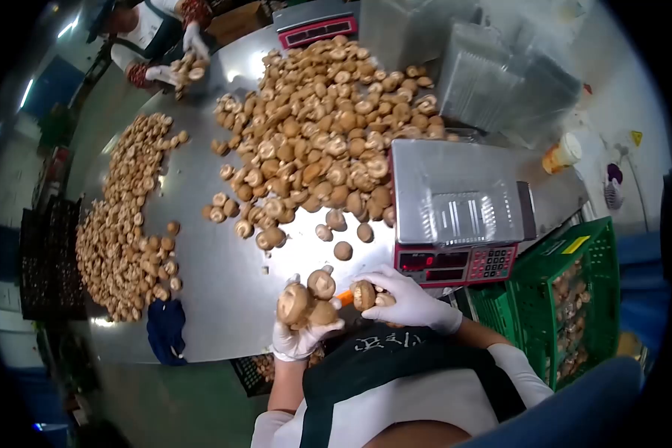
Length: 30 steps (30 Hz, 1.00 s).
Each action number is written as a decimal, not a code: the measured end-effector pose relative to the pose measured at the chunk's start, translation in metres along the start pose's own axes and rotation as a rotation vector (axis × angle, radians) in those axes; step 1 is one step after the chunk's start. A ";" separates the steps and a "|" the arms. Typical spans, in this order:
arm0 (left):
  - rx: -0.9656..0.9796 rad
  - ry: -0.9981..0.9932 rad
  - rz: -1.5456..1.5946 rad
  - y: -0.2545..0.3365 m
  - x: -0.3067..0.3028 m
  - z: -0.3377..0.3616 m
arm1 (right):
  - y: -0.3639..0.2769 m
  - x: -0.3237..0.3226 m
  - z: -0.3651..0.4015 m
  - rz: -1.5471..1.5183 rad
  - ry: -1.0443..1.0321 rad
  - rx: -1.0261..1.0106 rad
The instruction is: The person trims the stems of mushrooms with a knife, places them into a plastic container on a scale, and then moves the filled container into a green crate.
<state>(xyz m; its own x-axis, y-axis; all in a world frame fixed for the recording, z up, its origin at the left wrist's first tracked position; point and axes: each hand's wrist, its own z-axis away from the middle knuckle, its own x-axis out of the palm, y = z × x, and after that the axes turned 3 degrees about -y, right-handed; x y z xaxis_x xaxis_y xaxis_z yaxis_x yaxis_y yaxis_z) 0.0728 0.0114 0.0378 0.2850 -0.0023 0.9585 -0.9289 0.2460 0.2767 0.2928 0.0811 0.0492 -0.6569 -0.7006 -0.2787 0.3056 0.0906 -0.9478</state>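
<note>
Both my hands wear white gloves and are above the table's near edge. Several brown mushrooms rest in my left hand, its fingers curled round them from below. My right hand grips a mushroom and a smaller one beside it. Between the hands shows a short orange object, partly hidden by the right hand's mushrooms. Ahead, a big pile of mushrooms covers the middle of the steel table; a few lie loose at its near side.
A scale holding a clear plastic tray stands right. Beyond are stacked clear trays and a cup. Green crates stand lower right. Another mushroom pile and dark cloth lie left. A co-worker holds mushrooms at the upper left.
</note>
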 end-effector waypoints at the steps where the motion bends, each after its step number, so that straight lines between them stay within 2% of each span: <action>1: -0.008 0.109 -0.035 0.000 -0.005 0.007 | -0.002 0.005 -0.001 -0.012 -0.017 -0.002; 5: 0.073 0.167 -0.179 -0.004 -0.009 0.021 | -0.004 0.022 -0.006 0.001 -0.003 -0.034; 7: 0.083 0.167 -0.171 -0.001 -0.018 0.029 | -0.005 0.031 -0.011 0.214 0.000 -0.074; 10: 0.124 0.202 -0.130 0.001 -0.030 0.042 | -0.012 0.041 -0.016 0.326 -0.011 -0.120; 13: 0.201 0.213 -0.027 0.004 -0.032 0.051 | -0.012 0.048 -0.025 0.370 -0.045 -0.187; 15: 0.320 0.215 0.196 0.009 -0.041 0.060 | -0.005 0.054 -0.026 0.420 -0.082 -0.206; 16: 0.340 0.076 0.259 0.013 -0.046 0.061 | -0.003 0.056 -0.026 0.469 -0.113 -0.219; 17: 0.388 0.049 0.220 0.018 -0.051 0.066 | -0.001 0.057 -0.026 0.473 -0.110 -0.219; 21: 0.405 0.386 -0.319 0.038 -0.041 0.068 | -0.004 0.040 -0.021 0.610 -0.176 -0.089; 22: 0.382 0.393 -0.471 0.044 -0.036 0.060 | -0.012 0.028 -0.018 0.463 -0.157 -0.108; 24: 0.287 0.358 -0.665 0.030 -0.022 0.019 | -0.027 -0.018 0.004 0.323 -0.044 -0.033; 27: 0.256 0.268 -0.905 0.000 0.006 -0.039 | -0.038 -0.073 0.027 0.355 0.469 -0.086; 28: 0.303 0.127 -1.074 -0.010 0.010 -0.061 | -0.029 -0.090 0.033 0.472 0.644 -0.101; 29: 0.354 -0.021 -1.237 -0.021 0.021 -0.084 | -0.021 -0.109 0.038 0.498 0.755 -0.112; 30: 0.360 -0.083 -1.340 -0.034 0.036 -0.102 | -0.015 -0.123 0.042 0.477 0.818 -0.072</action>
<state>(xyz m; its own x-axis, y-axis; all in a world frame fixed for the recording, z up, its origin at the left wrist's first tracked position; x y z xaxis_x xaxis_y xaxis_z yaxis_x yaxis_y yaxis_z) 0.1391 0.1015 0.0557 0.9941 -0.0954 -0.0510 0.0257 -0.2499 0.9679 0.3977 0.1357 0.1043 -0.7609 0.1324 -0.6352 0.6414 0.3017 -0.7054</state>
